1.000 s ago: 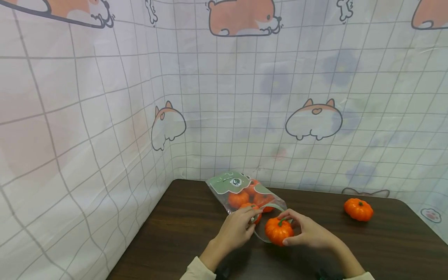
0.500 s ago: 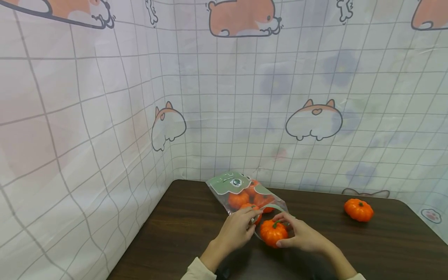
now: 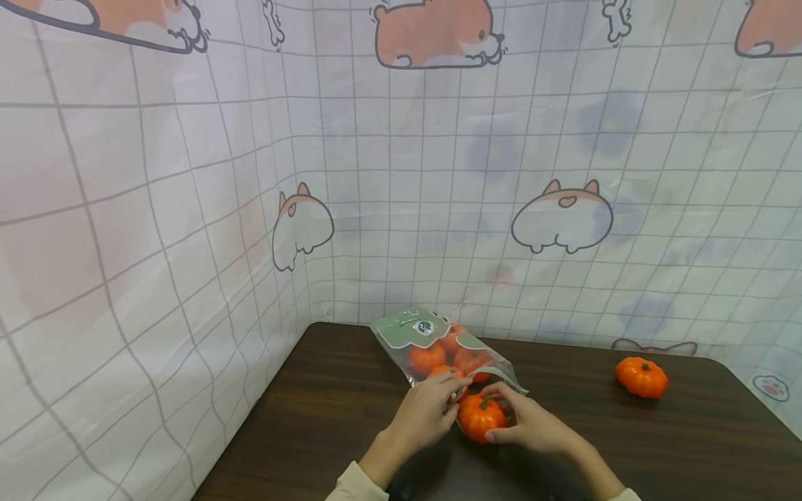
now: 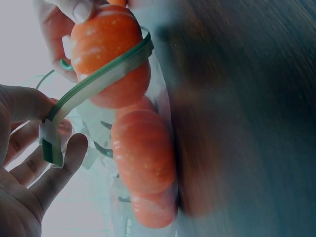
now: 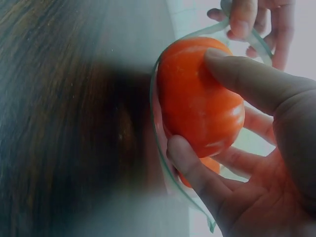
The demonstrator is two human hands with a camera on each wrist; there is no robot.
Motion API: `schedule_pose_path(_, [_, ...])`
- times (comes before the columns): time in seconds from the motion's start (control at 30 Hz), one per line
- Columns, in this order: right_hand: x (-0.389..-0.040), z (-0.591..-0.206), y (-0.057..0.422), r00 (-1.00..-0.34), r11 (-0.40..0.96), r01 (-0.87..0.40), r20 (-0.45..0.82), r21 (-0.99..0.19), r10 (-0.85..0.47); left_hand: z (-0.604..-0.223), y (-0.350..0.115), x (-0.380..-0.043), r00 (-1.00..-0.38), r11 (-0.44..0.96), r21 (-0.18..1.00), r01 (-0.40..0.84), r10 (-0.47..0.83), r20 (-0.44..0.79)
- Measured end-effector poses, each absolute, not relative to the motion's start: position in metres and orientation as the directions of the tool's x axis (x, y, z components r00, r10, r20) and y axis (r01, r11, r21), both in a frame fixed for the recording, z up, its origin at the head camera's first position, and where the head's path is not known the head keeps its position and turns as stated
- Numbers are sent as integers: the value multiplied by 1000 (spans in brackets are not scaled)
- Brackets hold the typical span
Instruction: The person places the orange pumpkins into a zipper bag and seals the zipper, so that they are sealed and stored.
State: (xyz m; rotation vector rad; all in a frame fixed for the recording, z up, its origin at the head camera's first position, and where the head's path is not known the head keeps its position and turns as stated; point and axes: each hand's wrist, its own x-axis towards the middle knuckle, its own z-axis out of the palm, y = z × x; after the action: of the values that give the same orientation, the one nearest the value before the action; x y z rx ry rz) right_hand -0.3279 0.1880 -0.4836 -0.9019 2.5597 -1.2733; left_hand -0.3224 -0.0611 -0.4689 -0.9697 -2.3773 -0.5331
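Note:
A clear zip bag [image 3: 396,332] with a green printed panel lies on the table, holding several small orange toy pumpkins [image 3: 427,358]. With its fingers my left hand [image 3: 425,412] pinches the green zip edge [image 4: 98,74] at one end of the mouth. My right hand [image 3: 537,423] grips another toy pumpkin [image 3: 480,420] with a green stem, thumb on one side and fingers on the other. In the right wrist view this pumpkin [image 5: 197,98] sits within the bag's open mouth, the rim curving round it. My left hand hides part of the bag in the head view.
One more toy pumpkin [image 3: 642,376] stands apart on the right side of the dark wooden table [image 3: 626,445]. A light grid-patterned cloth [image 3: 438,181] with cartoon dogs hangs behind the table and along its left side.
My right hand has moved left with the pumpkin, bringing it into the bag's mouth close to my left hand. The left hand keeps its place at the bag's edge.

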Motion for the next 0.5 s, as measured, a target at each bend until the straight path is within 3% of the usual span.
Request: schedule_pose_path(0.5, [-334,-486,169,-860,495,-421,162,-760,-484,-468,-62,-324,-601,646,173,744,532,597])
